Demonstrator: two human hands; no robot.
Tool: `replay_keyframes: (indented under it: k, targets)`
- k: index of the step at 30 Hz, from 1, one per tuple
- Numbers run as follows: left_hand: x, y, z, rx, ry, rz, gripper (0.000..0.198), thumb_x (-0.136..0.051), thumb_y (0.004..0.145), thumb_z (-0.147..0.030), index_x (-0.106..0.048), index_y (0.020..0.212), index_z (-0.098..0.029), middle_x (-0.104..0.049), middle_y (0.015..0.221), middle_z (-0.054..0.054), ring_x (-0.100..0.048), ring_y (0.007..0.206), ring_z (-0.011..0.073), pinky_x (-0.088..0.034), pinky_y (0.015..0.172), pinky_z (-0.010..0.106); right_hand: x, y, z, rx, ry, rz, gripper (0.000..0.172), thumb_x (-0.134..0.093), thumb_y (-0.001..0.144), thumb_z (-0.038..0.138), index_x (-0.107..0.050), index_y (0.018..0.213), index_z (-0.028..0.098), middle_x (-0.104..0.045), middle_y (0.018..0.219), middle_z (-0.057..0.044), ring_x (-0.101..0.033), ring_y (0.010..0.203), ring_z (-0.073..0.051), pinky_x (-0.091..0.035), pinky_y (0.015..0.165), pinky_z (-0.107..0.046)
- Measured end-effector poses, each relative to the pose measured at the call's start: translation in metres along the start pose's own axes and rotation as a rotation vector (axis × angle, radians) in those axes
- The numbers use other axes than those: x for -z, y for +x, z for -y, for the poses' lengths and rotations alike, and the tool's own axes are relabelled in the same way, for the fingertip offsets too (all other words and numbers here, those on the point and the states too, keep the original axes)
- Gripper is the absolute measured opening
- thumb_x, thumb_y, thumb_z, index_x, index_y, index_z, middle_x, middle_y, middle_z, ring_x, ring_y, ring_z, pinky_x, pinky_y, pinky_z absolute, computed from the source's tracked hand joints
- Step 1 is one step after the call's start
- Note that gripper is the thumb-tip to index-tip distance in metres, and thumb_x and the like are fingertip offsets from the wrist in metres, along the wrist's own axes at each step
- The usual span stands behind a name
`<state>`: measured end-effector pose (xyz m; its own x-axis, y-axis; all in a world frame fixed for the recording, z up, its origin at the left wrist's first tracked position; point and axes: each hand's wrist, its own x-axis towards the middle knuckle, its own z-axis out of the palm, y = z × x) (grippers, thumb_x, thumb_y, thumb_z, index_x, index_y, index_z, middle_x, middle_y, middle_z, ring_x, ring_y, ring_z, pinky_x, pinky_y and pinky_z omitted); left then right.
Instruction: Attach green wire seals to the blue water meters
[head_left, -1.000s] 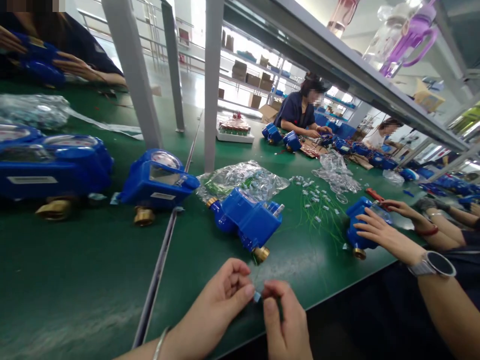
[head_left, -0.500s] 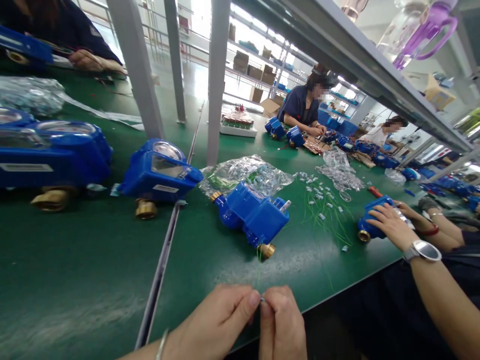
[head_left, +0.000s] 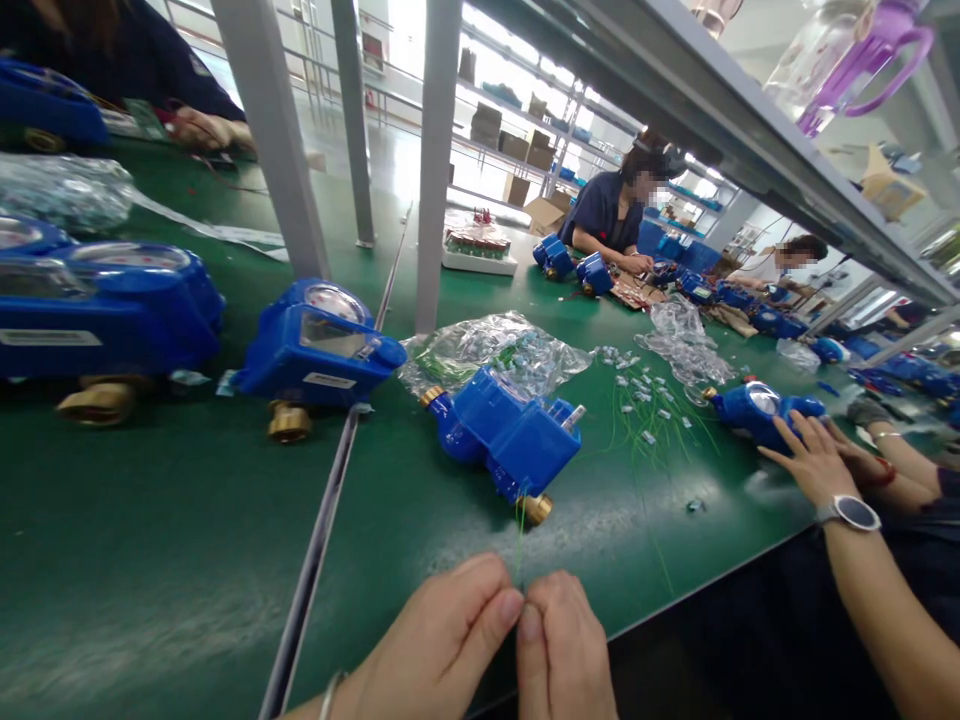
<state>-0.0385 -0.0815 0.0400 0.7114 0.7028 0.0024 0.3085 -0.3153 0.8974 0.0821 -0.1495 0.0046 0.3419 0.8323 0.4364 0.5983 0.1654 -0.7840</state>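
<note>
A blue water meter (head_left: 517,440) lies tilted on the green table in front of me. A thin green seal wire (head_left: 520,535) runs from its lower brass-ended pipe down to my fingertips. My left hand (head_left: 457,630) pinches the wire's end between thumb and forefinger. Right beside it, fingertips touching, my right hand (head_left: 562,640) is closed in a pinch on the same spot. Whatever small piece sits between the fingers is hidden now.
More blue meters (head_left: 315,350) stand to the left near a table seam (head_left: 322,540). Behind lies a clear plastic bag (head_left: 480,340) of seals, with loose green-wired seals (head_left: 645,395) beside it. A co-worker's hands (head_left: 814,455) hold a meter at right. Grey posts (head_left: 439,170) rise behind.
My hands have barely shifted, and the small blue-grey piece between the fingertips is now covered. At right, the co-worker's meter has turned, its dial now showing.
</note>
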Motion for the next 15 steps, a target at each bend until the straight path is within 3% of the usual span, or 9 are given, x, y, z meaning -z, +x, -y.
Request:
replay_keyframes:
  k: [2, 5, 7, 9, 12, 15]
  targets:
    - [0.001, 0.001, -0.001, -0.022, 0.000, 0.011, 0.036, -0.029, 0.096, -0.039, -0.050, 0.075, -0.018, -0.051, 0.074, -0.001, -0.047, 0.069, 0.0121, -0.034, 0.065, 0.024, 0.000, 0.005, -0.001, -0.225, 0.283, 0.128, 0.033, -0.037, 0.091, 0.037, -0.045, 0.065, 0.019, -0.046, 0.060, 0.000, -0.043, 0.056, -0.013, -0.035, 0.054, -0.025]
    - [0.004, 0.002, -0.002, -0.046, 0.021, 0.000, 0.036, -0.031, 0.096, -0.036, -0.051, 0.073, -0.018, -0.052, 0.074, -0.001, -0.048, 0.069, 0.0116, -0.034, 0.065, 0.023, 0.000, 0.012, 0.001, -0.580, 0.803, 0.373, 0.040, -0.039, 0.086, 0.047, -0.035, 0.057, 0.020, -0.031, 0.045, 0.005, -0.027, 0.041, -0.009, -0.025, 0.041, -0.021]
    - [0.006, 0.003, -0.002, -0.052, 0.035, 0.006, 0.038, -0.030, 0.096, -0.036, -0.052, 0.071, -0.018, -0.053, 0.072, -0.001, -0.048, 0.068, 0.0115, -0.034, 0.065, 0.023, 0.000, 0.012, 0.004, -0.636, 0.811, 0.385, 0.041, -0.039, 0.086, 0.048, -0.036, 0.057, 0.020, -0.031, 0.045, 0.005, -0.028, 0.041, -0.009, -0.025, 0.041, -0.021]
    - [0.007, 0.003, -0.001, -0.031, 0.042, 0.013, 0.040, -0.029, 0.096, -0.037, -0.053, 0.070, -0.018, -0.052, 0.070, -0.001, -0.048, 0.066, 0.0116, -0.033, 0.065, 0.024, 0.000, 0.007, 0.008, -0.497, 0.489, 0.234, 0.036, -0.039, 0.089, 0.046, -0.048, 0.066, 0.019, -0.045, 0.055, 0.001, -0.041, 0.050, -0.013, -0.033, 0.048, -0.023]
    - [0.007, 0.005, 0.000, 0.030, 0.063, -0.008, 0.042, -0.029, 0.095, -0.041, -0.051, 0.068, -0.017, -0.050, 0.066, -0.001, -0.046, 0.063, 0.0124, -0.032, 0.061, 0.025, -0.001, 0.000, 0.007, -0.116, -0.018, 0.025, 0.028, -0.034, 0.093, 0.037, -0.055, 0.085, 0.021, -0.055, 0.072, -0.004, -0.051, 0.068, -0.018, -0.040, 0.066, -0.030]
    - [0.004, 0.006, -0.001, 0.054, 0.051, 0.003, 0.043, -0.028, 0.095, -0.042, -0.048, 0.066, -0.017, -0.049, 0.066, -0.001, -0.045, 0.063, 0.0131, -0.031, 0.061, 0.026, 0.001, 0.001, -0.001, 0.198, -0.183, 0.000, 0.022, -0.035, 0.093, 0.027, -0.054, 0.083, 0.021, -0.054, 0.068, -0.003, -0.050, 0.065, -0.018, -0.040, 0.067, -0.032]
